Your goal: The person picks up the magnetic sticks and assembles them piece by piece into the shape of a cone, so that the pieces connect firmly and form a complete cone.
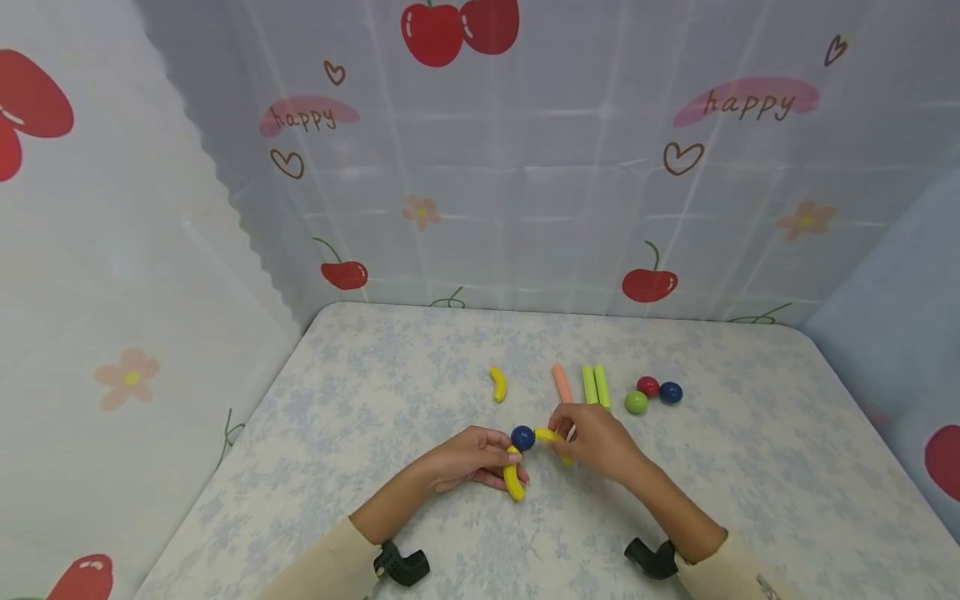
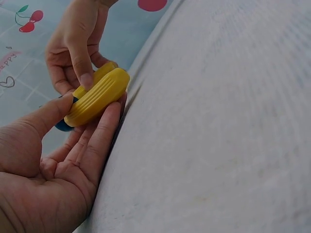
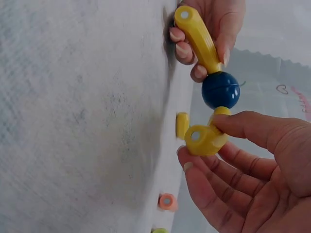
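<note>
My left hand [image 1: 480, 457] pinches a curved yellow magnetic rod [image 1: 513, 482] between thumb and fingers. A dark blue ball [image 1: 522, 437] sits against the upper end of that rod. From the right, my right hand [image 1: 596, 437] holds a second curved yellow rod [image 3: 206, 141], its far end touching the ball in the right wrist view. Round silver spots show at the outer ends of both rods there. In the left wrist view the left hand's rod [image 2: 99, 97] covers most of the ball and part of the other rod.
Behind the hands on the patterned table [image 1: 360, 367] lie a third curved yellow rod [image 1: 498, 384], a straight coral rod [image 1: 562, 383] and two light green rods [image 1: 602, 386]. Right of them sit red [image 1: 648, 386], green [image 1: 636, 402] and blue [image 1: 671, 392] balls. Printed curtains surround the table.
</note>
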A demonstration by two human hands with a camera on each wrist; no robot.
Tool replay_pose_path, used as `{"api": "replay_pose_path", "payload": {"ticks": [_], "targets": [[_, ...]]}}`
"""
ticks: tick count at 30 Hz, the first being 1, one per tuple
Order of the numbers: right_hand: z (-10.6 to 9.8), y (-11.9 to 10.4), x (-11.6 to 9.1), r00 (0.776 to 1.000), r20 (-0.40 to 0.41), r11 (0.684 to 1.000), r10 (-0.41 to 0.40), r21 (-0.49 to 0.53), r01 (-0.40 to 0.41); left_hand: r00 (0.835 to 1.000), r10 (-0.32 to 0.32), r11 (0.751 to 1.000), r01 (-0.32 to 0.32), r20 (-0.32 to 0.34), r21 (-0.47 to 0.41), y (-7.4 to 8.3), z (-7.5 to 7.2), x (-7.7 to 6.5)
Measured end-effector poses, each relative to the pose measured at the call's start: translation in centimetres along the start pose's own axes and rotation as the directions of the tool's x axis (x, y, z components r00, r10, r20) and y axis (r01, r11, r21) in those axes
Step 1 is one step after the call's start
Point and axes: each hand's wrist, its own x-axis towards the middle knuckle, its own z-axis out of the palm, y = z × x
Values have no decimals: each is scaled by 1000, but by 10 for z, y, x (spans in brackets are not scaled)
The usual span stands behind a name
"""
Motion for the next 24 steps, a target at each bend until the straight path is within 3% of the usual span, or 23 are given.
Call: {"api": "replay_pose_path", "payload": {"ticks": [8, 13, 19, 24], "targets": [[3, 4, -1, 1000, -1, 1000, -8, -4, 8, 1000, -1, 1000, 1, -5, -4, -3, -2, 3], [2, 10, 0, 997, 16, 997, -79, 18, 79, 1000, 8, 1000, -8, -1, -24, -4, -4, 3], [-1, 15, 4, 967, 99, 972, -233, 51, 229, 1000, 2, 1000, -2, 9, -24, -5, -3, 3], [0, 15, 9, 941, 131, 950, -311, 74, 304, 999, -22, 999, 23, 28, -36, -4, -2, 5]]}}
